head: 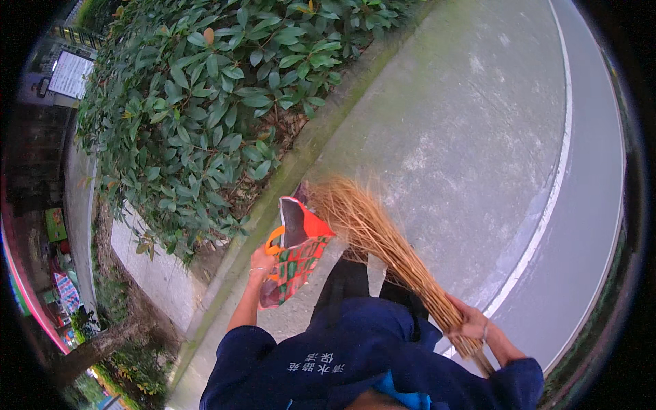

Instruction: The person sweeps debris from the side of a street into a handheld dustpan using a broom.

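My left hand [262,261] grips the orange handle of a red and green checked bag [300,264]. The bag's mouth gapes, and its inside looks dark. On the other side, my right hand [469,323] is closed around the bound upper end of a twig broom [397,251], with a bit of its wooden handle sticking out below. The broom slants across in front of my legs, its bristles spread right beside the bag's rim. A small dark piece shows at the bristle tips; I cannot tell what it is. Whether anything lies in the bag is hidden.
Concrete pavement [441,128] lies ahead, with a white line [551,205] and a grey road [589,215] to the right. A mossy kerb [302,148] borders a leafy shrub [205,102] on the left. A tree trunk [97,348] and a sign board [70,74] stand farther left.
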Action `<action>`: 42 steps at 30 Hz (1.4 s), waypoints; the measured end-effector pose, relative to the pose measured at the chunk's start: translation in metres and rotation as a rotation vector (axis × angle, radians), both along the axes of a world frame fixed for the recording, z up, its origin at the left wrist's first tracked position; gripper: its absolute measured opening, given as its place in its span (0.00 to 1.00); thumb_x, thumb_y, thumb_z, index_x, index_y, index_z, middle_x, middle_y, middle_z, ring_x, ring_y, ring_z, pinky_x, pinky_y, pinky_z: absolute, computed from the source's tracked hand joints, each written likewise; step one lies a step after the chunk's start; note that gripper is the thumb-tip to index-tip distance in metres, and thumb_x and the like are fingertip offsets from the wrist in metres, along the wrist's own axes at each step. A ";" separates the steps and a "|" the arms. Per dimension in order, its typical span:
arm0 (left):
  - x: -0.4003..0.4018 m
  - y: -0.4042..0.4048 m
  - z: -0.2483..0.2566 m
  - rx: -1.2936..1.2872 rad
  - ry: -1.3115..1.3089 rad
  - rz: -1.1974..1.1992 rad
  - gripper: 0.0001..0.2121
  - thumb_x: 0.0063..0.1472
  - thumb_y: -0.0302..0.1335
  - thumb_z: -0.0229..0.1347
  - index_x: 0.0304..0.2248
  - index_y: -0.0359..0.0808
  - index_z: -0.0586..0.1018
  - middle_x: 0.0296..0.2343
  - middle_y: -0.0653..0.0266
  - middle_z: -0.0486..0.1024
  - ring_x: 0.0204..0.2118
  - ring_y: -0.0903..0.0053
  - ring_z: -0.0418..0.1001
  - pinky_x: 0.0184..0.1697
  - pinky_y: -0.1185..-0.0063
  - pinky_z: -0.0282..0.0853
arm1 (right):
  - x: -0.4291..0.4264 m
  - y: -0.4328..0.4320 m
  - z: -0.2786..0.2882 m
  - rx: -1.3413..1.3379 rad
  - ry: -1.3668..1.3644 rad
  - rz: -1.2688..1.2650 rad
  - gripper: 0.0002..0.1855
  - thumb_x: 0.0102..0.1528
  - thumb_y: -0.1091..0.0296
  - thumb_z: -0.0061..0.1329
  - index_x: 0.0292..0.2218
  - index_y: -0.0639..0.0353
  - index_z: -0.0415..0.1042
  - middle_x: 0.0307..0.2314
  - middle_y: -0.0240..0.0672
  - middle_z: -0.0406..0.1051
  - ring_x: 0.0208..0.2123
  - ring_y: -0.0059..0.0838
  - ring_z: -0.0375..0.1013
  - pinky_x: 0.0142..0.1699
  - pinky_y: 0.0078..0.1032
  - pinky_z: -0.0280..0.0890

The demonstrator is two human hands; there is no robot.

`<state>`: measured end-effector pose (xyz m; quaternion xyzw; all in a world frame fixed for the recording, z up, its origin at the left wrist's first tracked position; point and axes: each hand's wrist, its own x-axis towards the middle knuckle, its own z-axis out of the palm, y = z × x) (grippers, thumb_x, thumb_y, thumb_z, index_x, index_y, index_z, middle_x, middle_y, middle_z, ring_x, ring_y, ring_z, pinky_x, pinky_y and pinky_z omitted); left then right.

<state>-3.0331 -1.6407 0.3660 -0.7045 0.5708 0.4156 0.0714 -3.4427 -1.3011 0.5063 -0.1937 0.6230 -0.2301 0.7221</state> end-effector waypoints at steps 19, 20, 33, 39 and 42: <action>0.057 0.058 0.003 -0.014 0.011 0.087 0.14 0.42 0.26 0.51 0.33 0.38 0.73 0.25 0.54 0.73 0.28 0.65 0.72 0.30 0.75 0.65 | 0.016 -0.005 -0.062 0.045 0.056 0.108 0.50 0.32 0.75 0.54 0.54 0.49 0.42 0.42 0.35 0.62 0.43 0.25 0.62 0.48 0.21 0.55; 0.069 0.061 -0.009 -0.050 -0.002 0.063 0.14 0.42 0.26 0.51 0.33 0.38 0.73 0.25 0.54 0.72 0.27 0.64 0.72 0.29 0.75 0.65 | 0.013 -0.012 -0.050 0.130 0.043 0.133 0.49 0.32 0.74 0.54 0.54 0.46 0.44 0.40 0.36 0.64 0.43 0.26 0.62 0.50 0.21 0.54; 0.068 0.076 -0.021 -0.097 0.003 0.020 0.13 0.43 0.29 0.50 0.33 0.38 0.72 0.26 0.52 0.71 0.32 0.59 0.69 0.33 0.70 0.64 | -0.021 -0.015 0.053 0.172 0.039 -0.063 0.52 0.32 0.81 0.54 0.55 0.52 0.39 0.42 0.36 0.61 0.42 0.26 0.62 0.47 0.22 0.57; 0.061 0.067 -0.014 -0.093 -0.026 0.043 0.13 0.43 0.29 0.51 0.32 0.38 0.72 0.26 0.52 0.71 0.32 0.60 0.69 0.34 0.70 0.64 | 0.004 -0.023 -0.032 0.080 0.167 0.278 0.50 0.34 0.72 0.55 0.55 0.52 0.40 0.43 0.38 0.61 0.44 0.26 0.61 0.47 0.20 0.56; 0.053 0.063 0.000 -0.096 -0.027 0.047 0.14 0.43 0.30 0.52 0.33 0.38 0.72 0.26 0.52 0.72 0.32 0.60 0.69 0.34 0.71 0.64 | -0.006 -0.020 -0.015 0.053 0.128 0.314 0.50 0.34 0.72 0.56 0.54 0.54 0.40 0.43 0.38 0.61 0.44 0.26 0.61 0.48 0.21 0.56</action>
